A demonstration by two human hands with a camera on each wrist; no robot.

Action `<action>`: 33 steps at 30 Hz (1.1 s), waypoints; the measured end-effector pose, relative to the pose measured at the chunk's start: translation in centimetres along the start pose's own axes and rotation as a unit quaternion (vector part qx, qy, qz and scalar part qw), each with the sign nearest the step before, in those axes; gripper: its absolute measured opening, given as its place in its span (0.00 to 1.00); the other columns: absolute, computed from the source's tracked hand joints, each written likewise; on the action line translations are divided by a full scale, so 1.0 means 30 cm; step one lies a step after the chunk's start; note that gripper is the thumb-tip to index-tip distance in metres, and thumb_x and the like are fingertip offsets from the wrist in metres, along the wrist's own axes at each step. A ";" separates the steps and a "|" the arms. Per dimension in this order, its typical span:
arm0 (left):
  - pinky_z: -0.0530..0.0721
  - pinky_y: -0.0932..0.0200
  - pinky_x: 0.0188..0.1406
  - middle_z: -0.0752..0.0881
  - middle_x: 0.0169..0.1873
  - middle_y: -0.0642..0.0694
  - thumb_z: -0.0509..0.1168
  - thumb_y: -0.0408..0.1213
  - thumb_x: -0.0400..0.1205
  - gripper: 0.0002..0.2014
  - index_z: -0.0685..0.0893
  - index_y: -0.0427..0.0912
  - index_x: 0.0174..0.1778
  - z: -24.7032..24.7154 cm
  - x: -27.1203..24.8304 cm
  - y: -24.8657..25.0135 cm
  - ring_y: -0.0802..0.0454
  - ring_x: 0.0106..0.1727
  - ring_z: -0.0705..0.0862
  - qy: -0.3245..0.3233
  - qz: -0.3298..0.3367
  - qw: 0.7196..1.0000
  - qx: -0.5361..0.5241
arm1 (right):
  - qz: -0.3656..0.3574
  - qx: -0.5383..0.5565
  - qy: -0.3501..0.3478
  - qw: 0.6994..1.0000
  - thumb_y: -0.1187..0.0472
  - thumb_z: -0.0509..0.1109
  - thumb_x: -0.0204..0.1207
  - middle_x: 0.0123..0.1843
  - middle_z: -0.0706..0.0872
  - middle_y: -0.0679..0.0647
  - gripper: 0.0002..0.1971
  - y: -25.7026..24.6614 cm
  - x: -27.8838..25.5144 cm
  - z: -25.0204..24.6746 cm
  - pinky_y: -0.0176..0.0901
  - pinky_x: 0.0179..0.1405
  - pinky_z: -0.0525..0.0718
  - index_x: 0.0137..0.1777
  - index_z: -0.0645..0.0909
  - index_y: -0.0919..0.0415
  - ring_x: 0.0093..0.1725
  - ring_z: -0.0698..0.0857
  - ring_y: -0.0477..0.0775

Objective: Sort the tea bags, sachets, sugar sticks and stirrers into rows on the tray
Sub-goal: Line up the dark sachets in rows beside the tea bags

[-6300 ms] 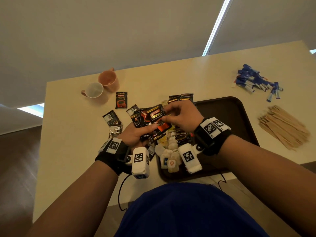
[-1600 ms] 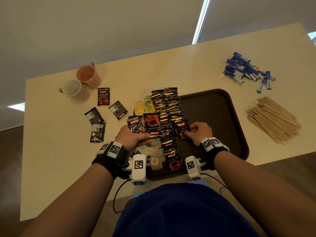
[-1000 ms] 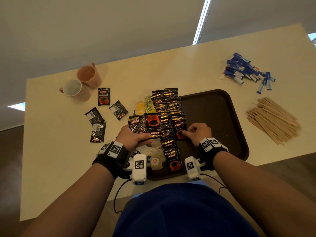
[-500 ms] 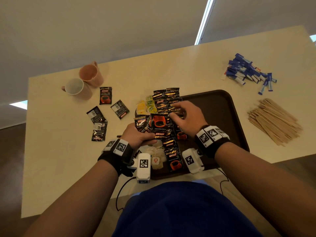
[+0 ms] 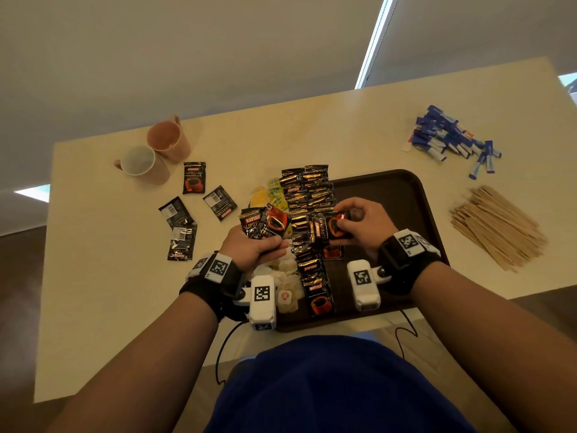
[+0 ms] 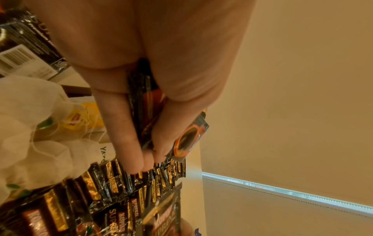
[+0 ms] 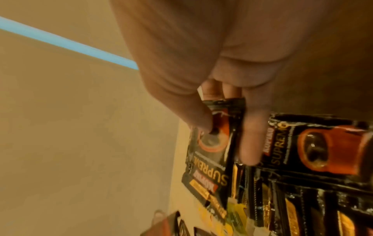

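Note:
A dark brown tray [image 5: 402,195] lies in front of me with rows of black coffee sachets [image 5: 307,195] down its left part. Pale tea bags [image 5: 285,292] sit along its left edge. My left hand [image 5: 254,245] grips a small fan of black sachets [image 5: 263,225] just above the tea bags; the left wrist view shows the stack of sachets [image 6: 145,115] between thumb and fingers. My right hand [image 5: 359,226] pinches one black coffee sachet [image 5: 326,229] over the second row, also seen as the pinched sachet [image 7: 212,143].
Loose black sachets [image 5: 193,178] lie on the beige table [image 5: 109,292] left of the tray. Two cups [image 5: 156,154] stand at the far left. Blue sugar sticks [image 5: 449,139] are piled at the far right, wooden stirrers [image 5: 496,226] right of the tray.
My right hand went from the tray row to the left hand's stack, took one sachet and is now carrying it back over the tray. The left hand stayed put.

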State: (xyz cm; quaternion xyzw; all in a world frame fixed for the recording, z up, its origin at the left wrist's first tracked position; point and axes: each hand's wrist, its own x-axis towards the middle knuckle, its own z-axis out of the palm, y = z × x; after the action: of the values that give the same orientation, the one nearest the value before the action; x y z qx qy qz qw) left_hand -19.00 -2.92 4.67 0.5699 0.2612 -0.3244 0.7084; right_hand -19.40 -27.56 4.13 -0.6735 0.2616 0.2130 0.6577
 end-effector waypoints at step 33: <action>0.91 0.58 0.40 0.92 0.47 0.34 0.69 0.20 0.80 0.12 0.84 0.26 0.59 0.000 -0.025 -0.049 0.43 0.46 0.93 -0.002 -0.012 1.000 0.014 | 0.037 -0.351 0.119 0.928 0.57 0.76 0.77 0.39 0.85 0.48 0.06 0.273 -0.010 -0.022 0.39 0.46 0.78 0.40 0.83 0.54 0.42 0.83 0.47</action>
State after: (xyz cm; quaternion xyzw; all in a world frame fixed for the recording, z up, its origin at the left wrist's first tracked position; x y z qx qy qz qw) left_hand -20.60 -3.00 4.27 0.5758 0.2619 -0.3374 0.6971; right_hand -24.86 -28.19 -2.00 -0.8715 0.2710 0.2333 0.3354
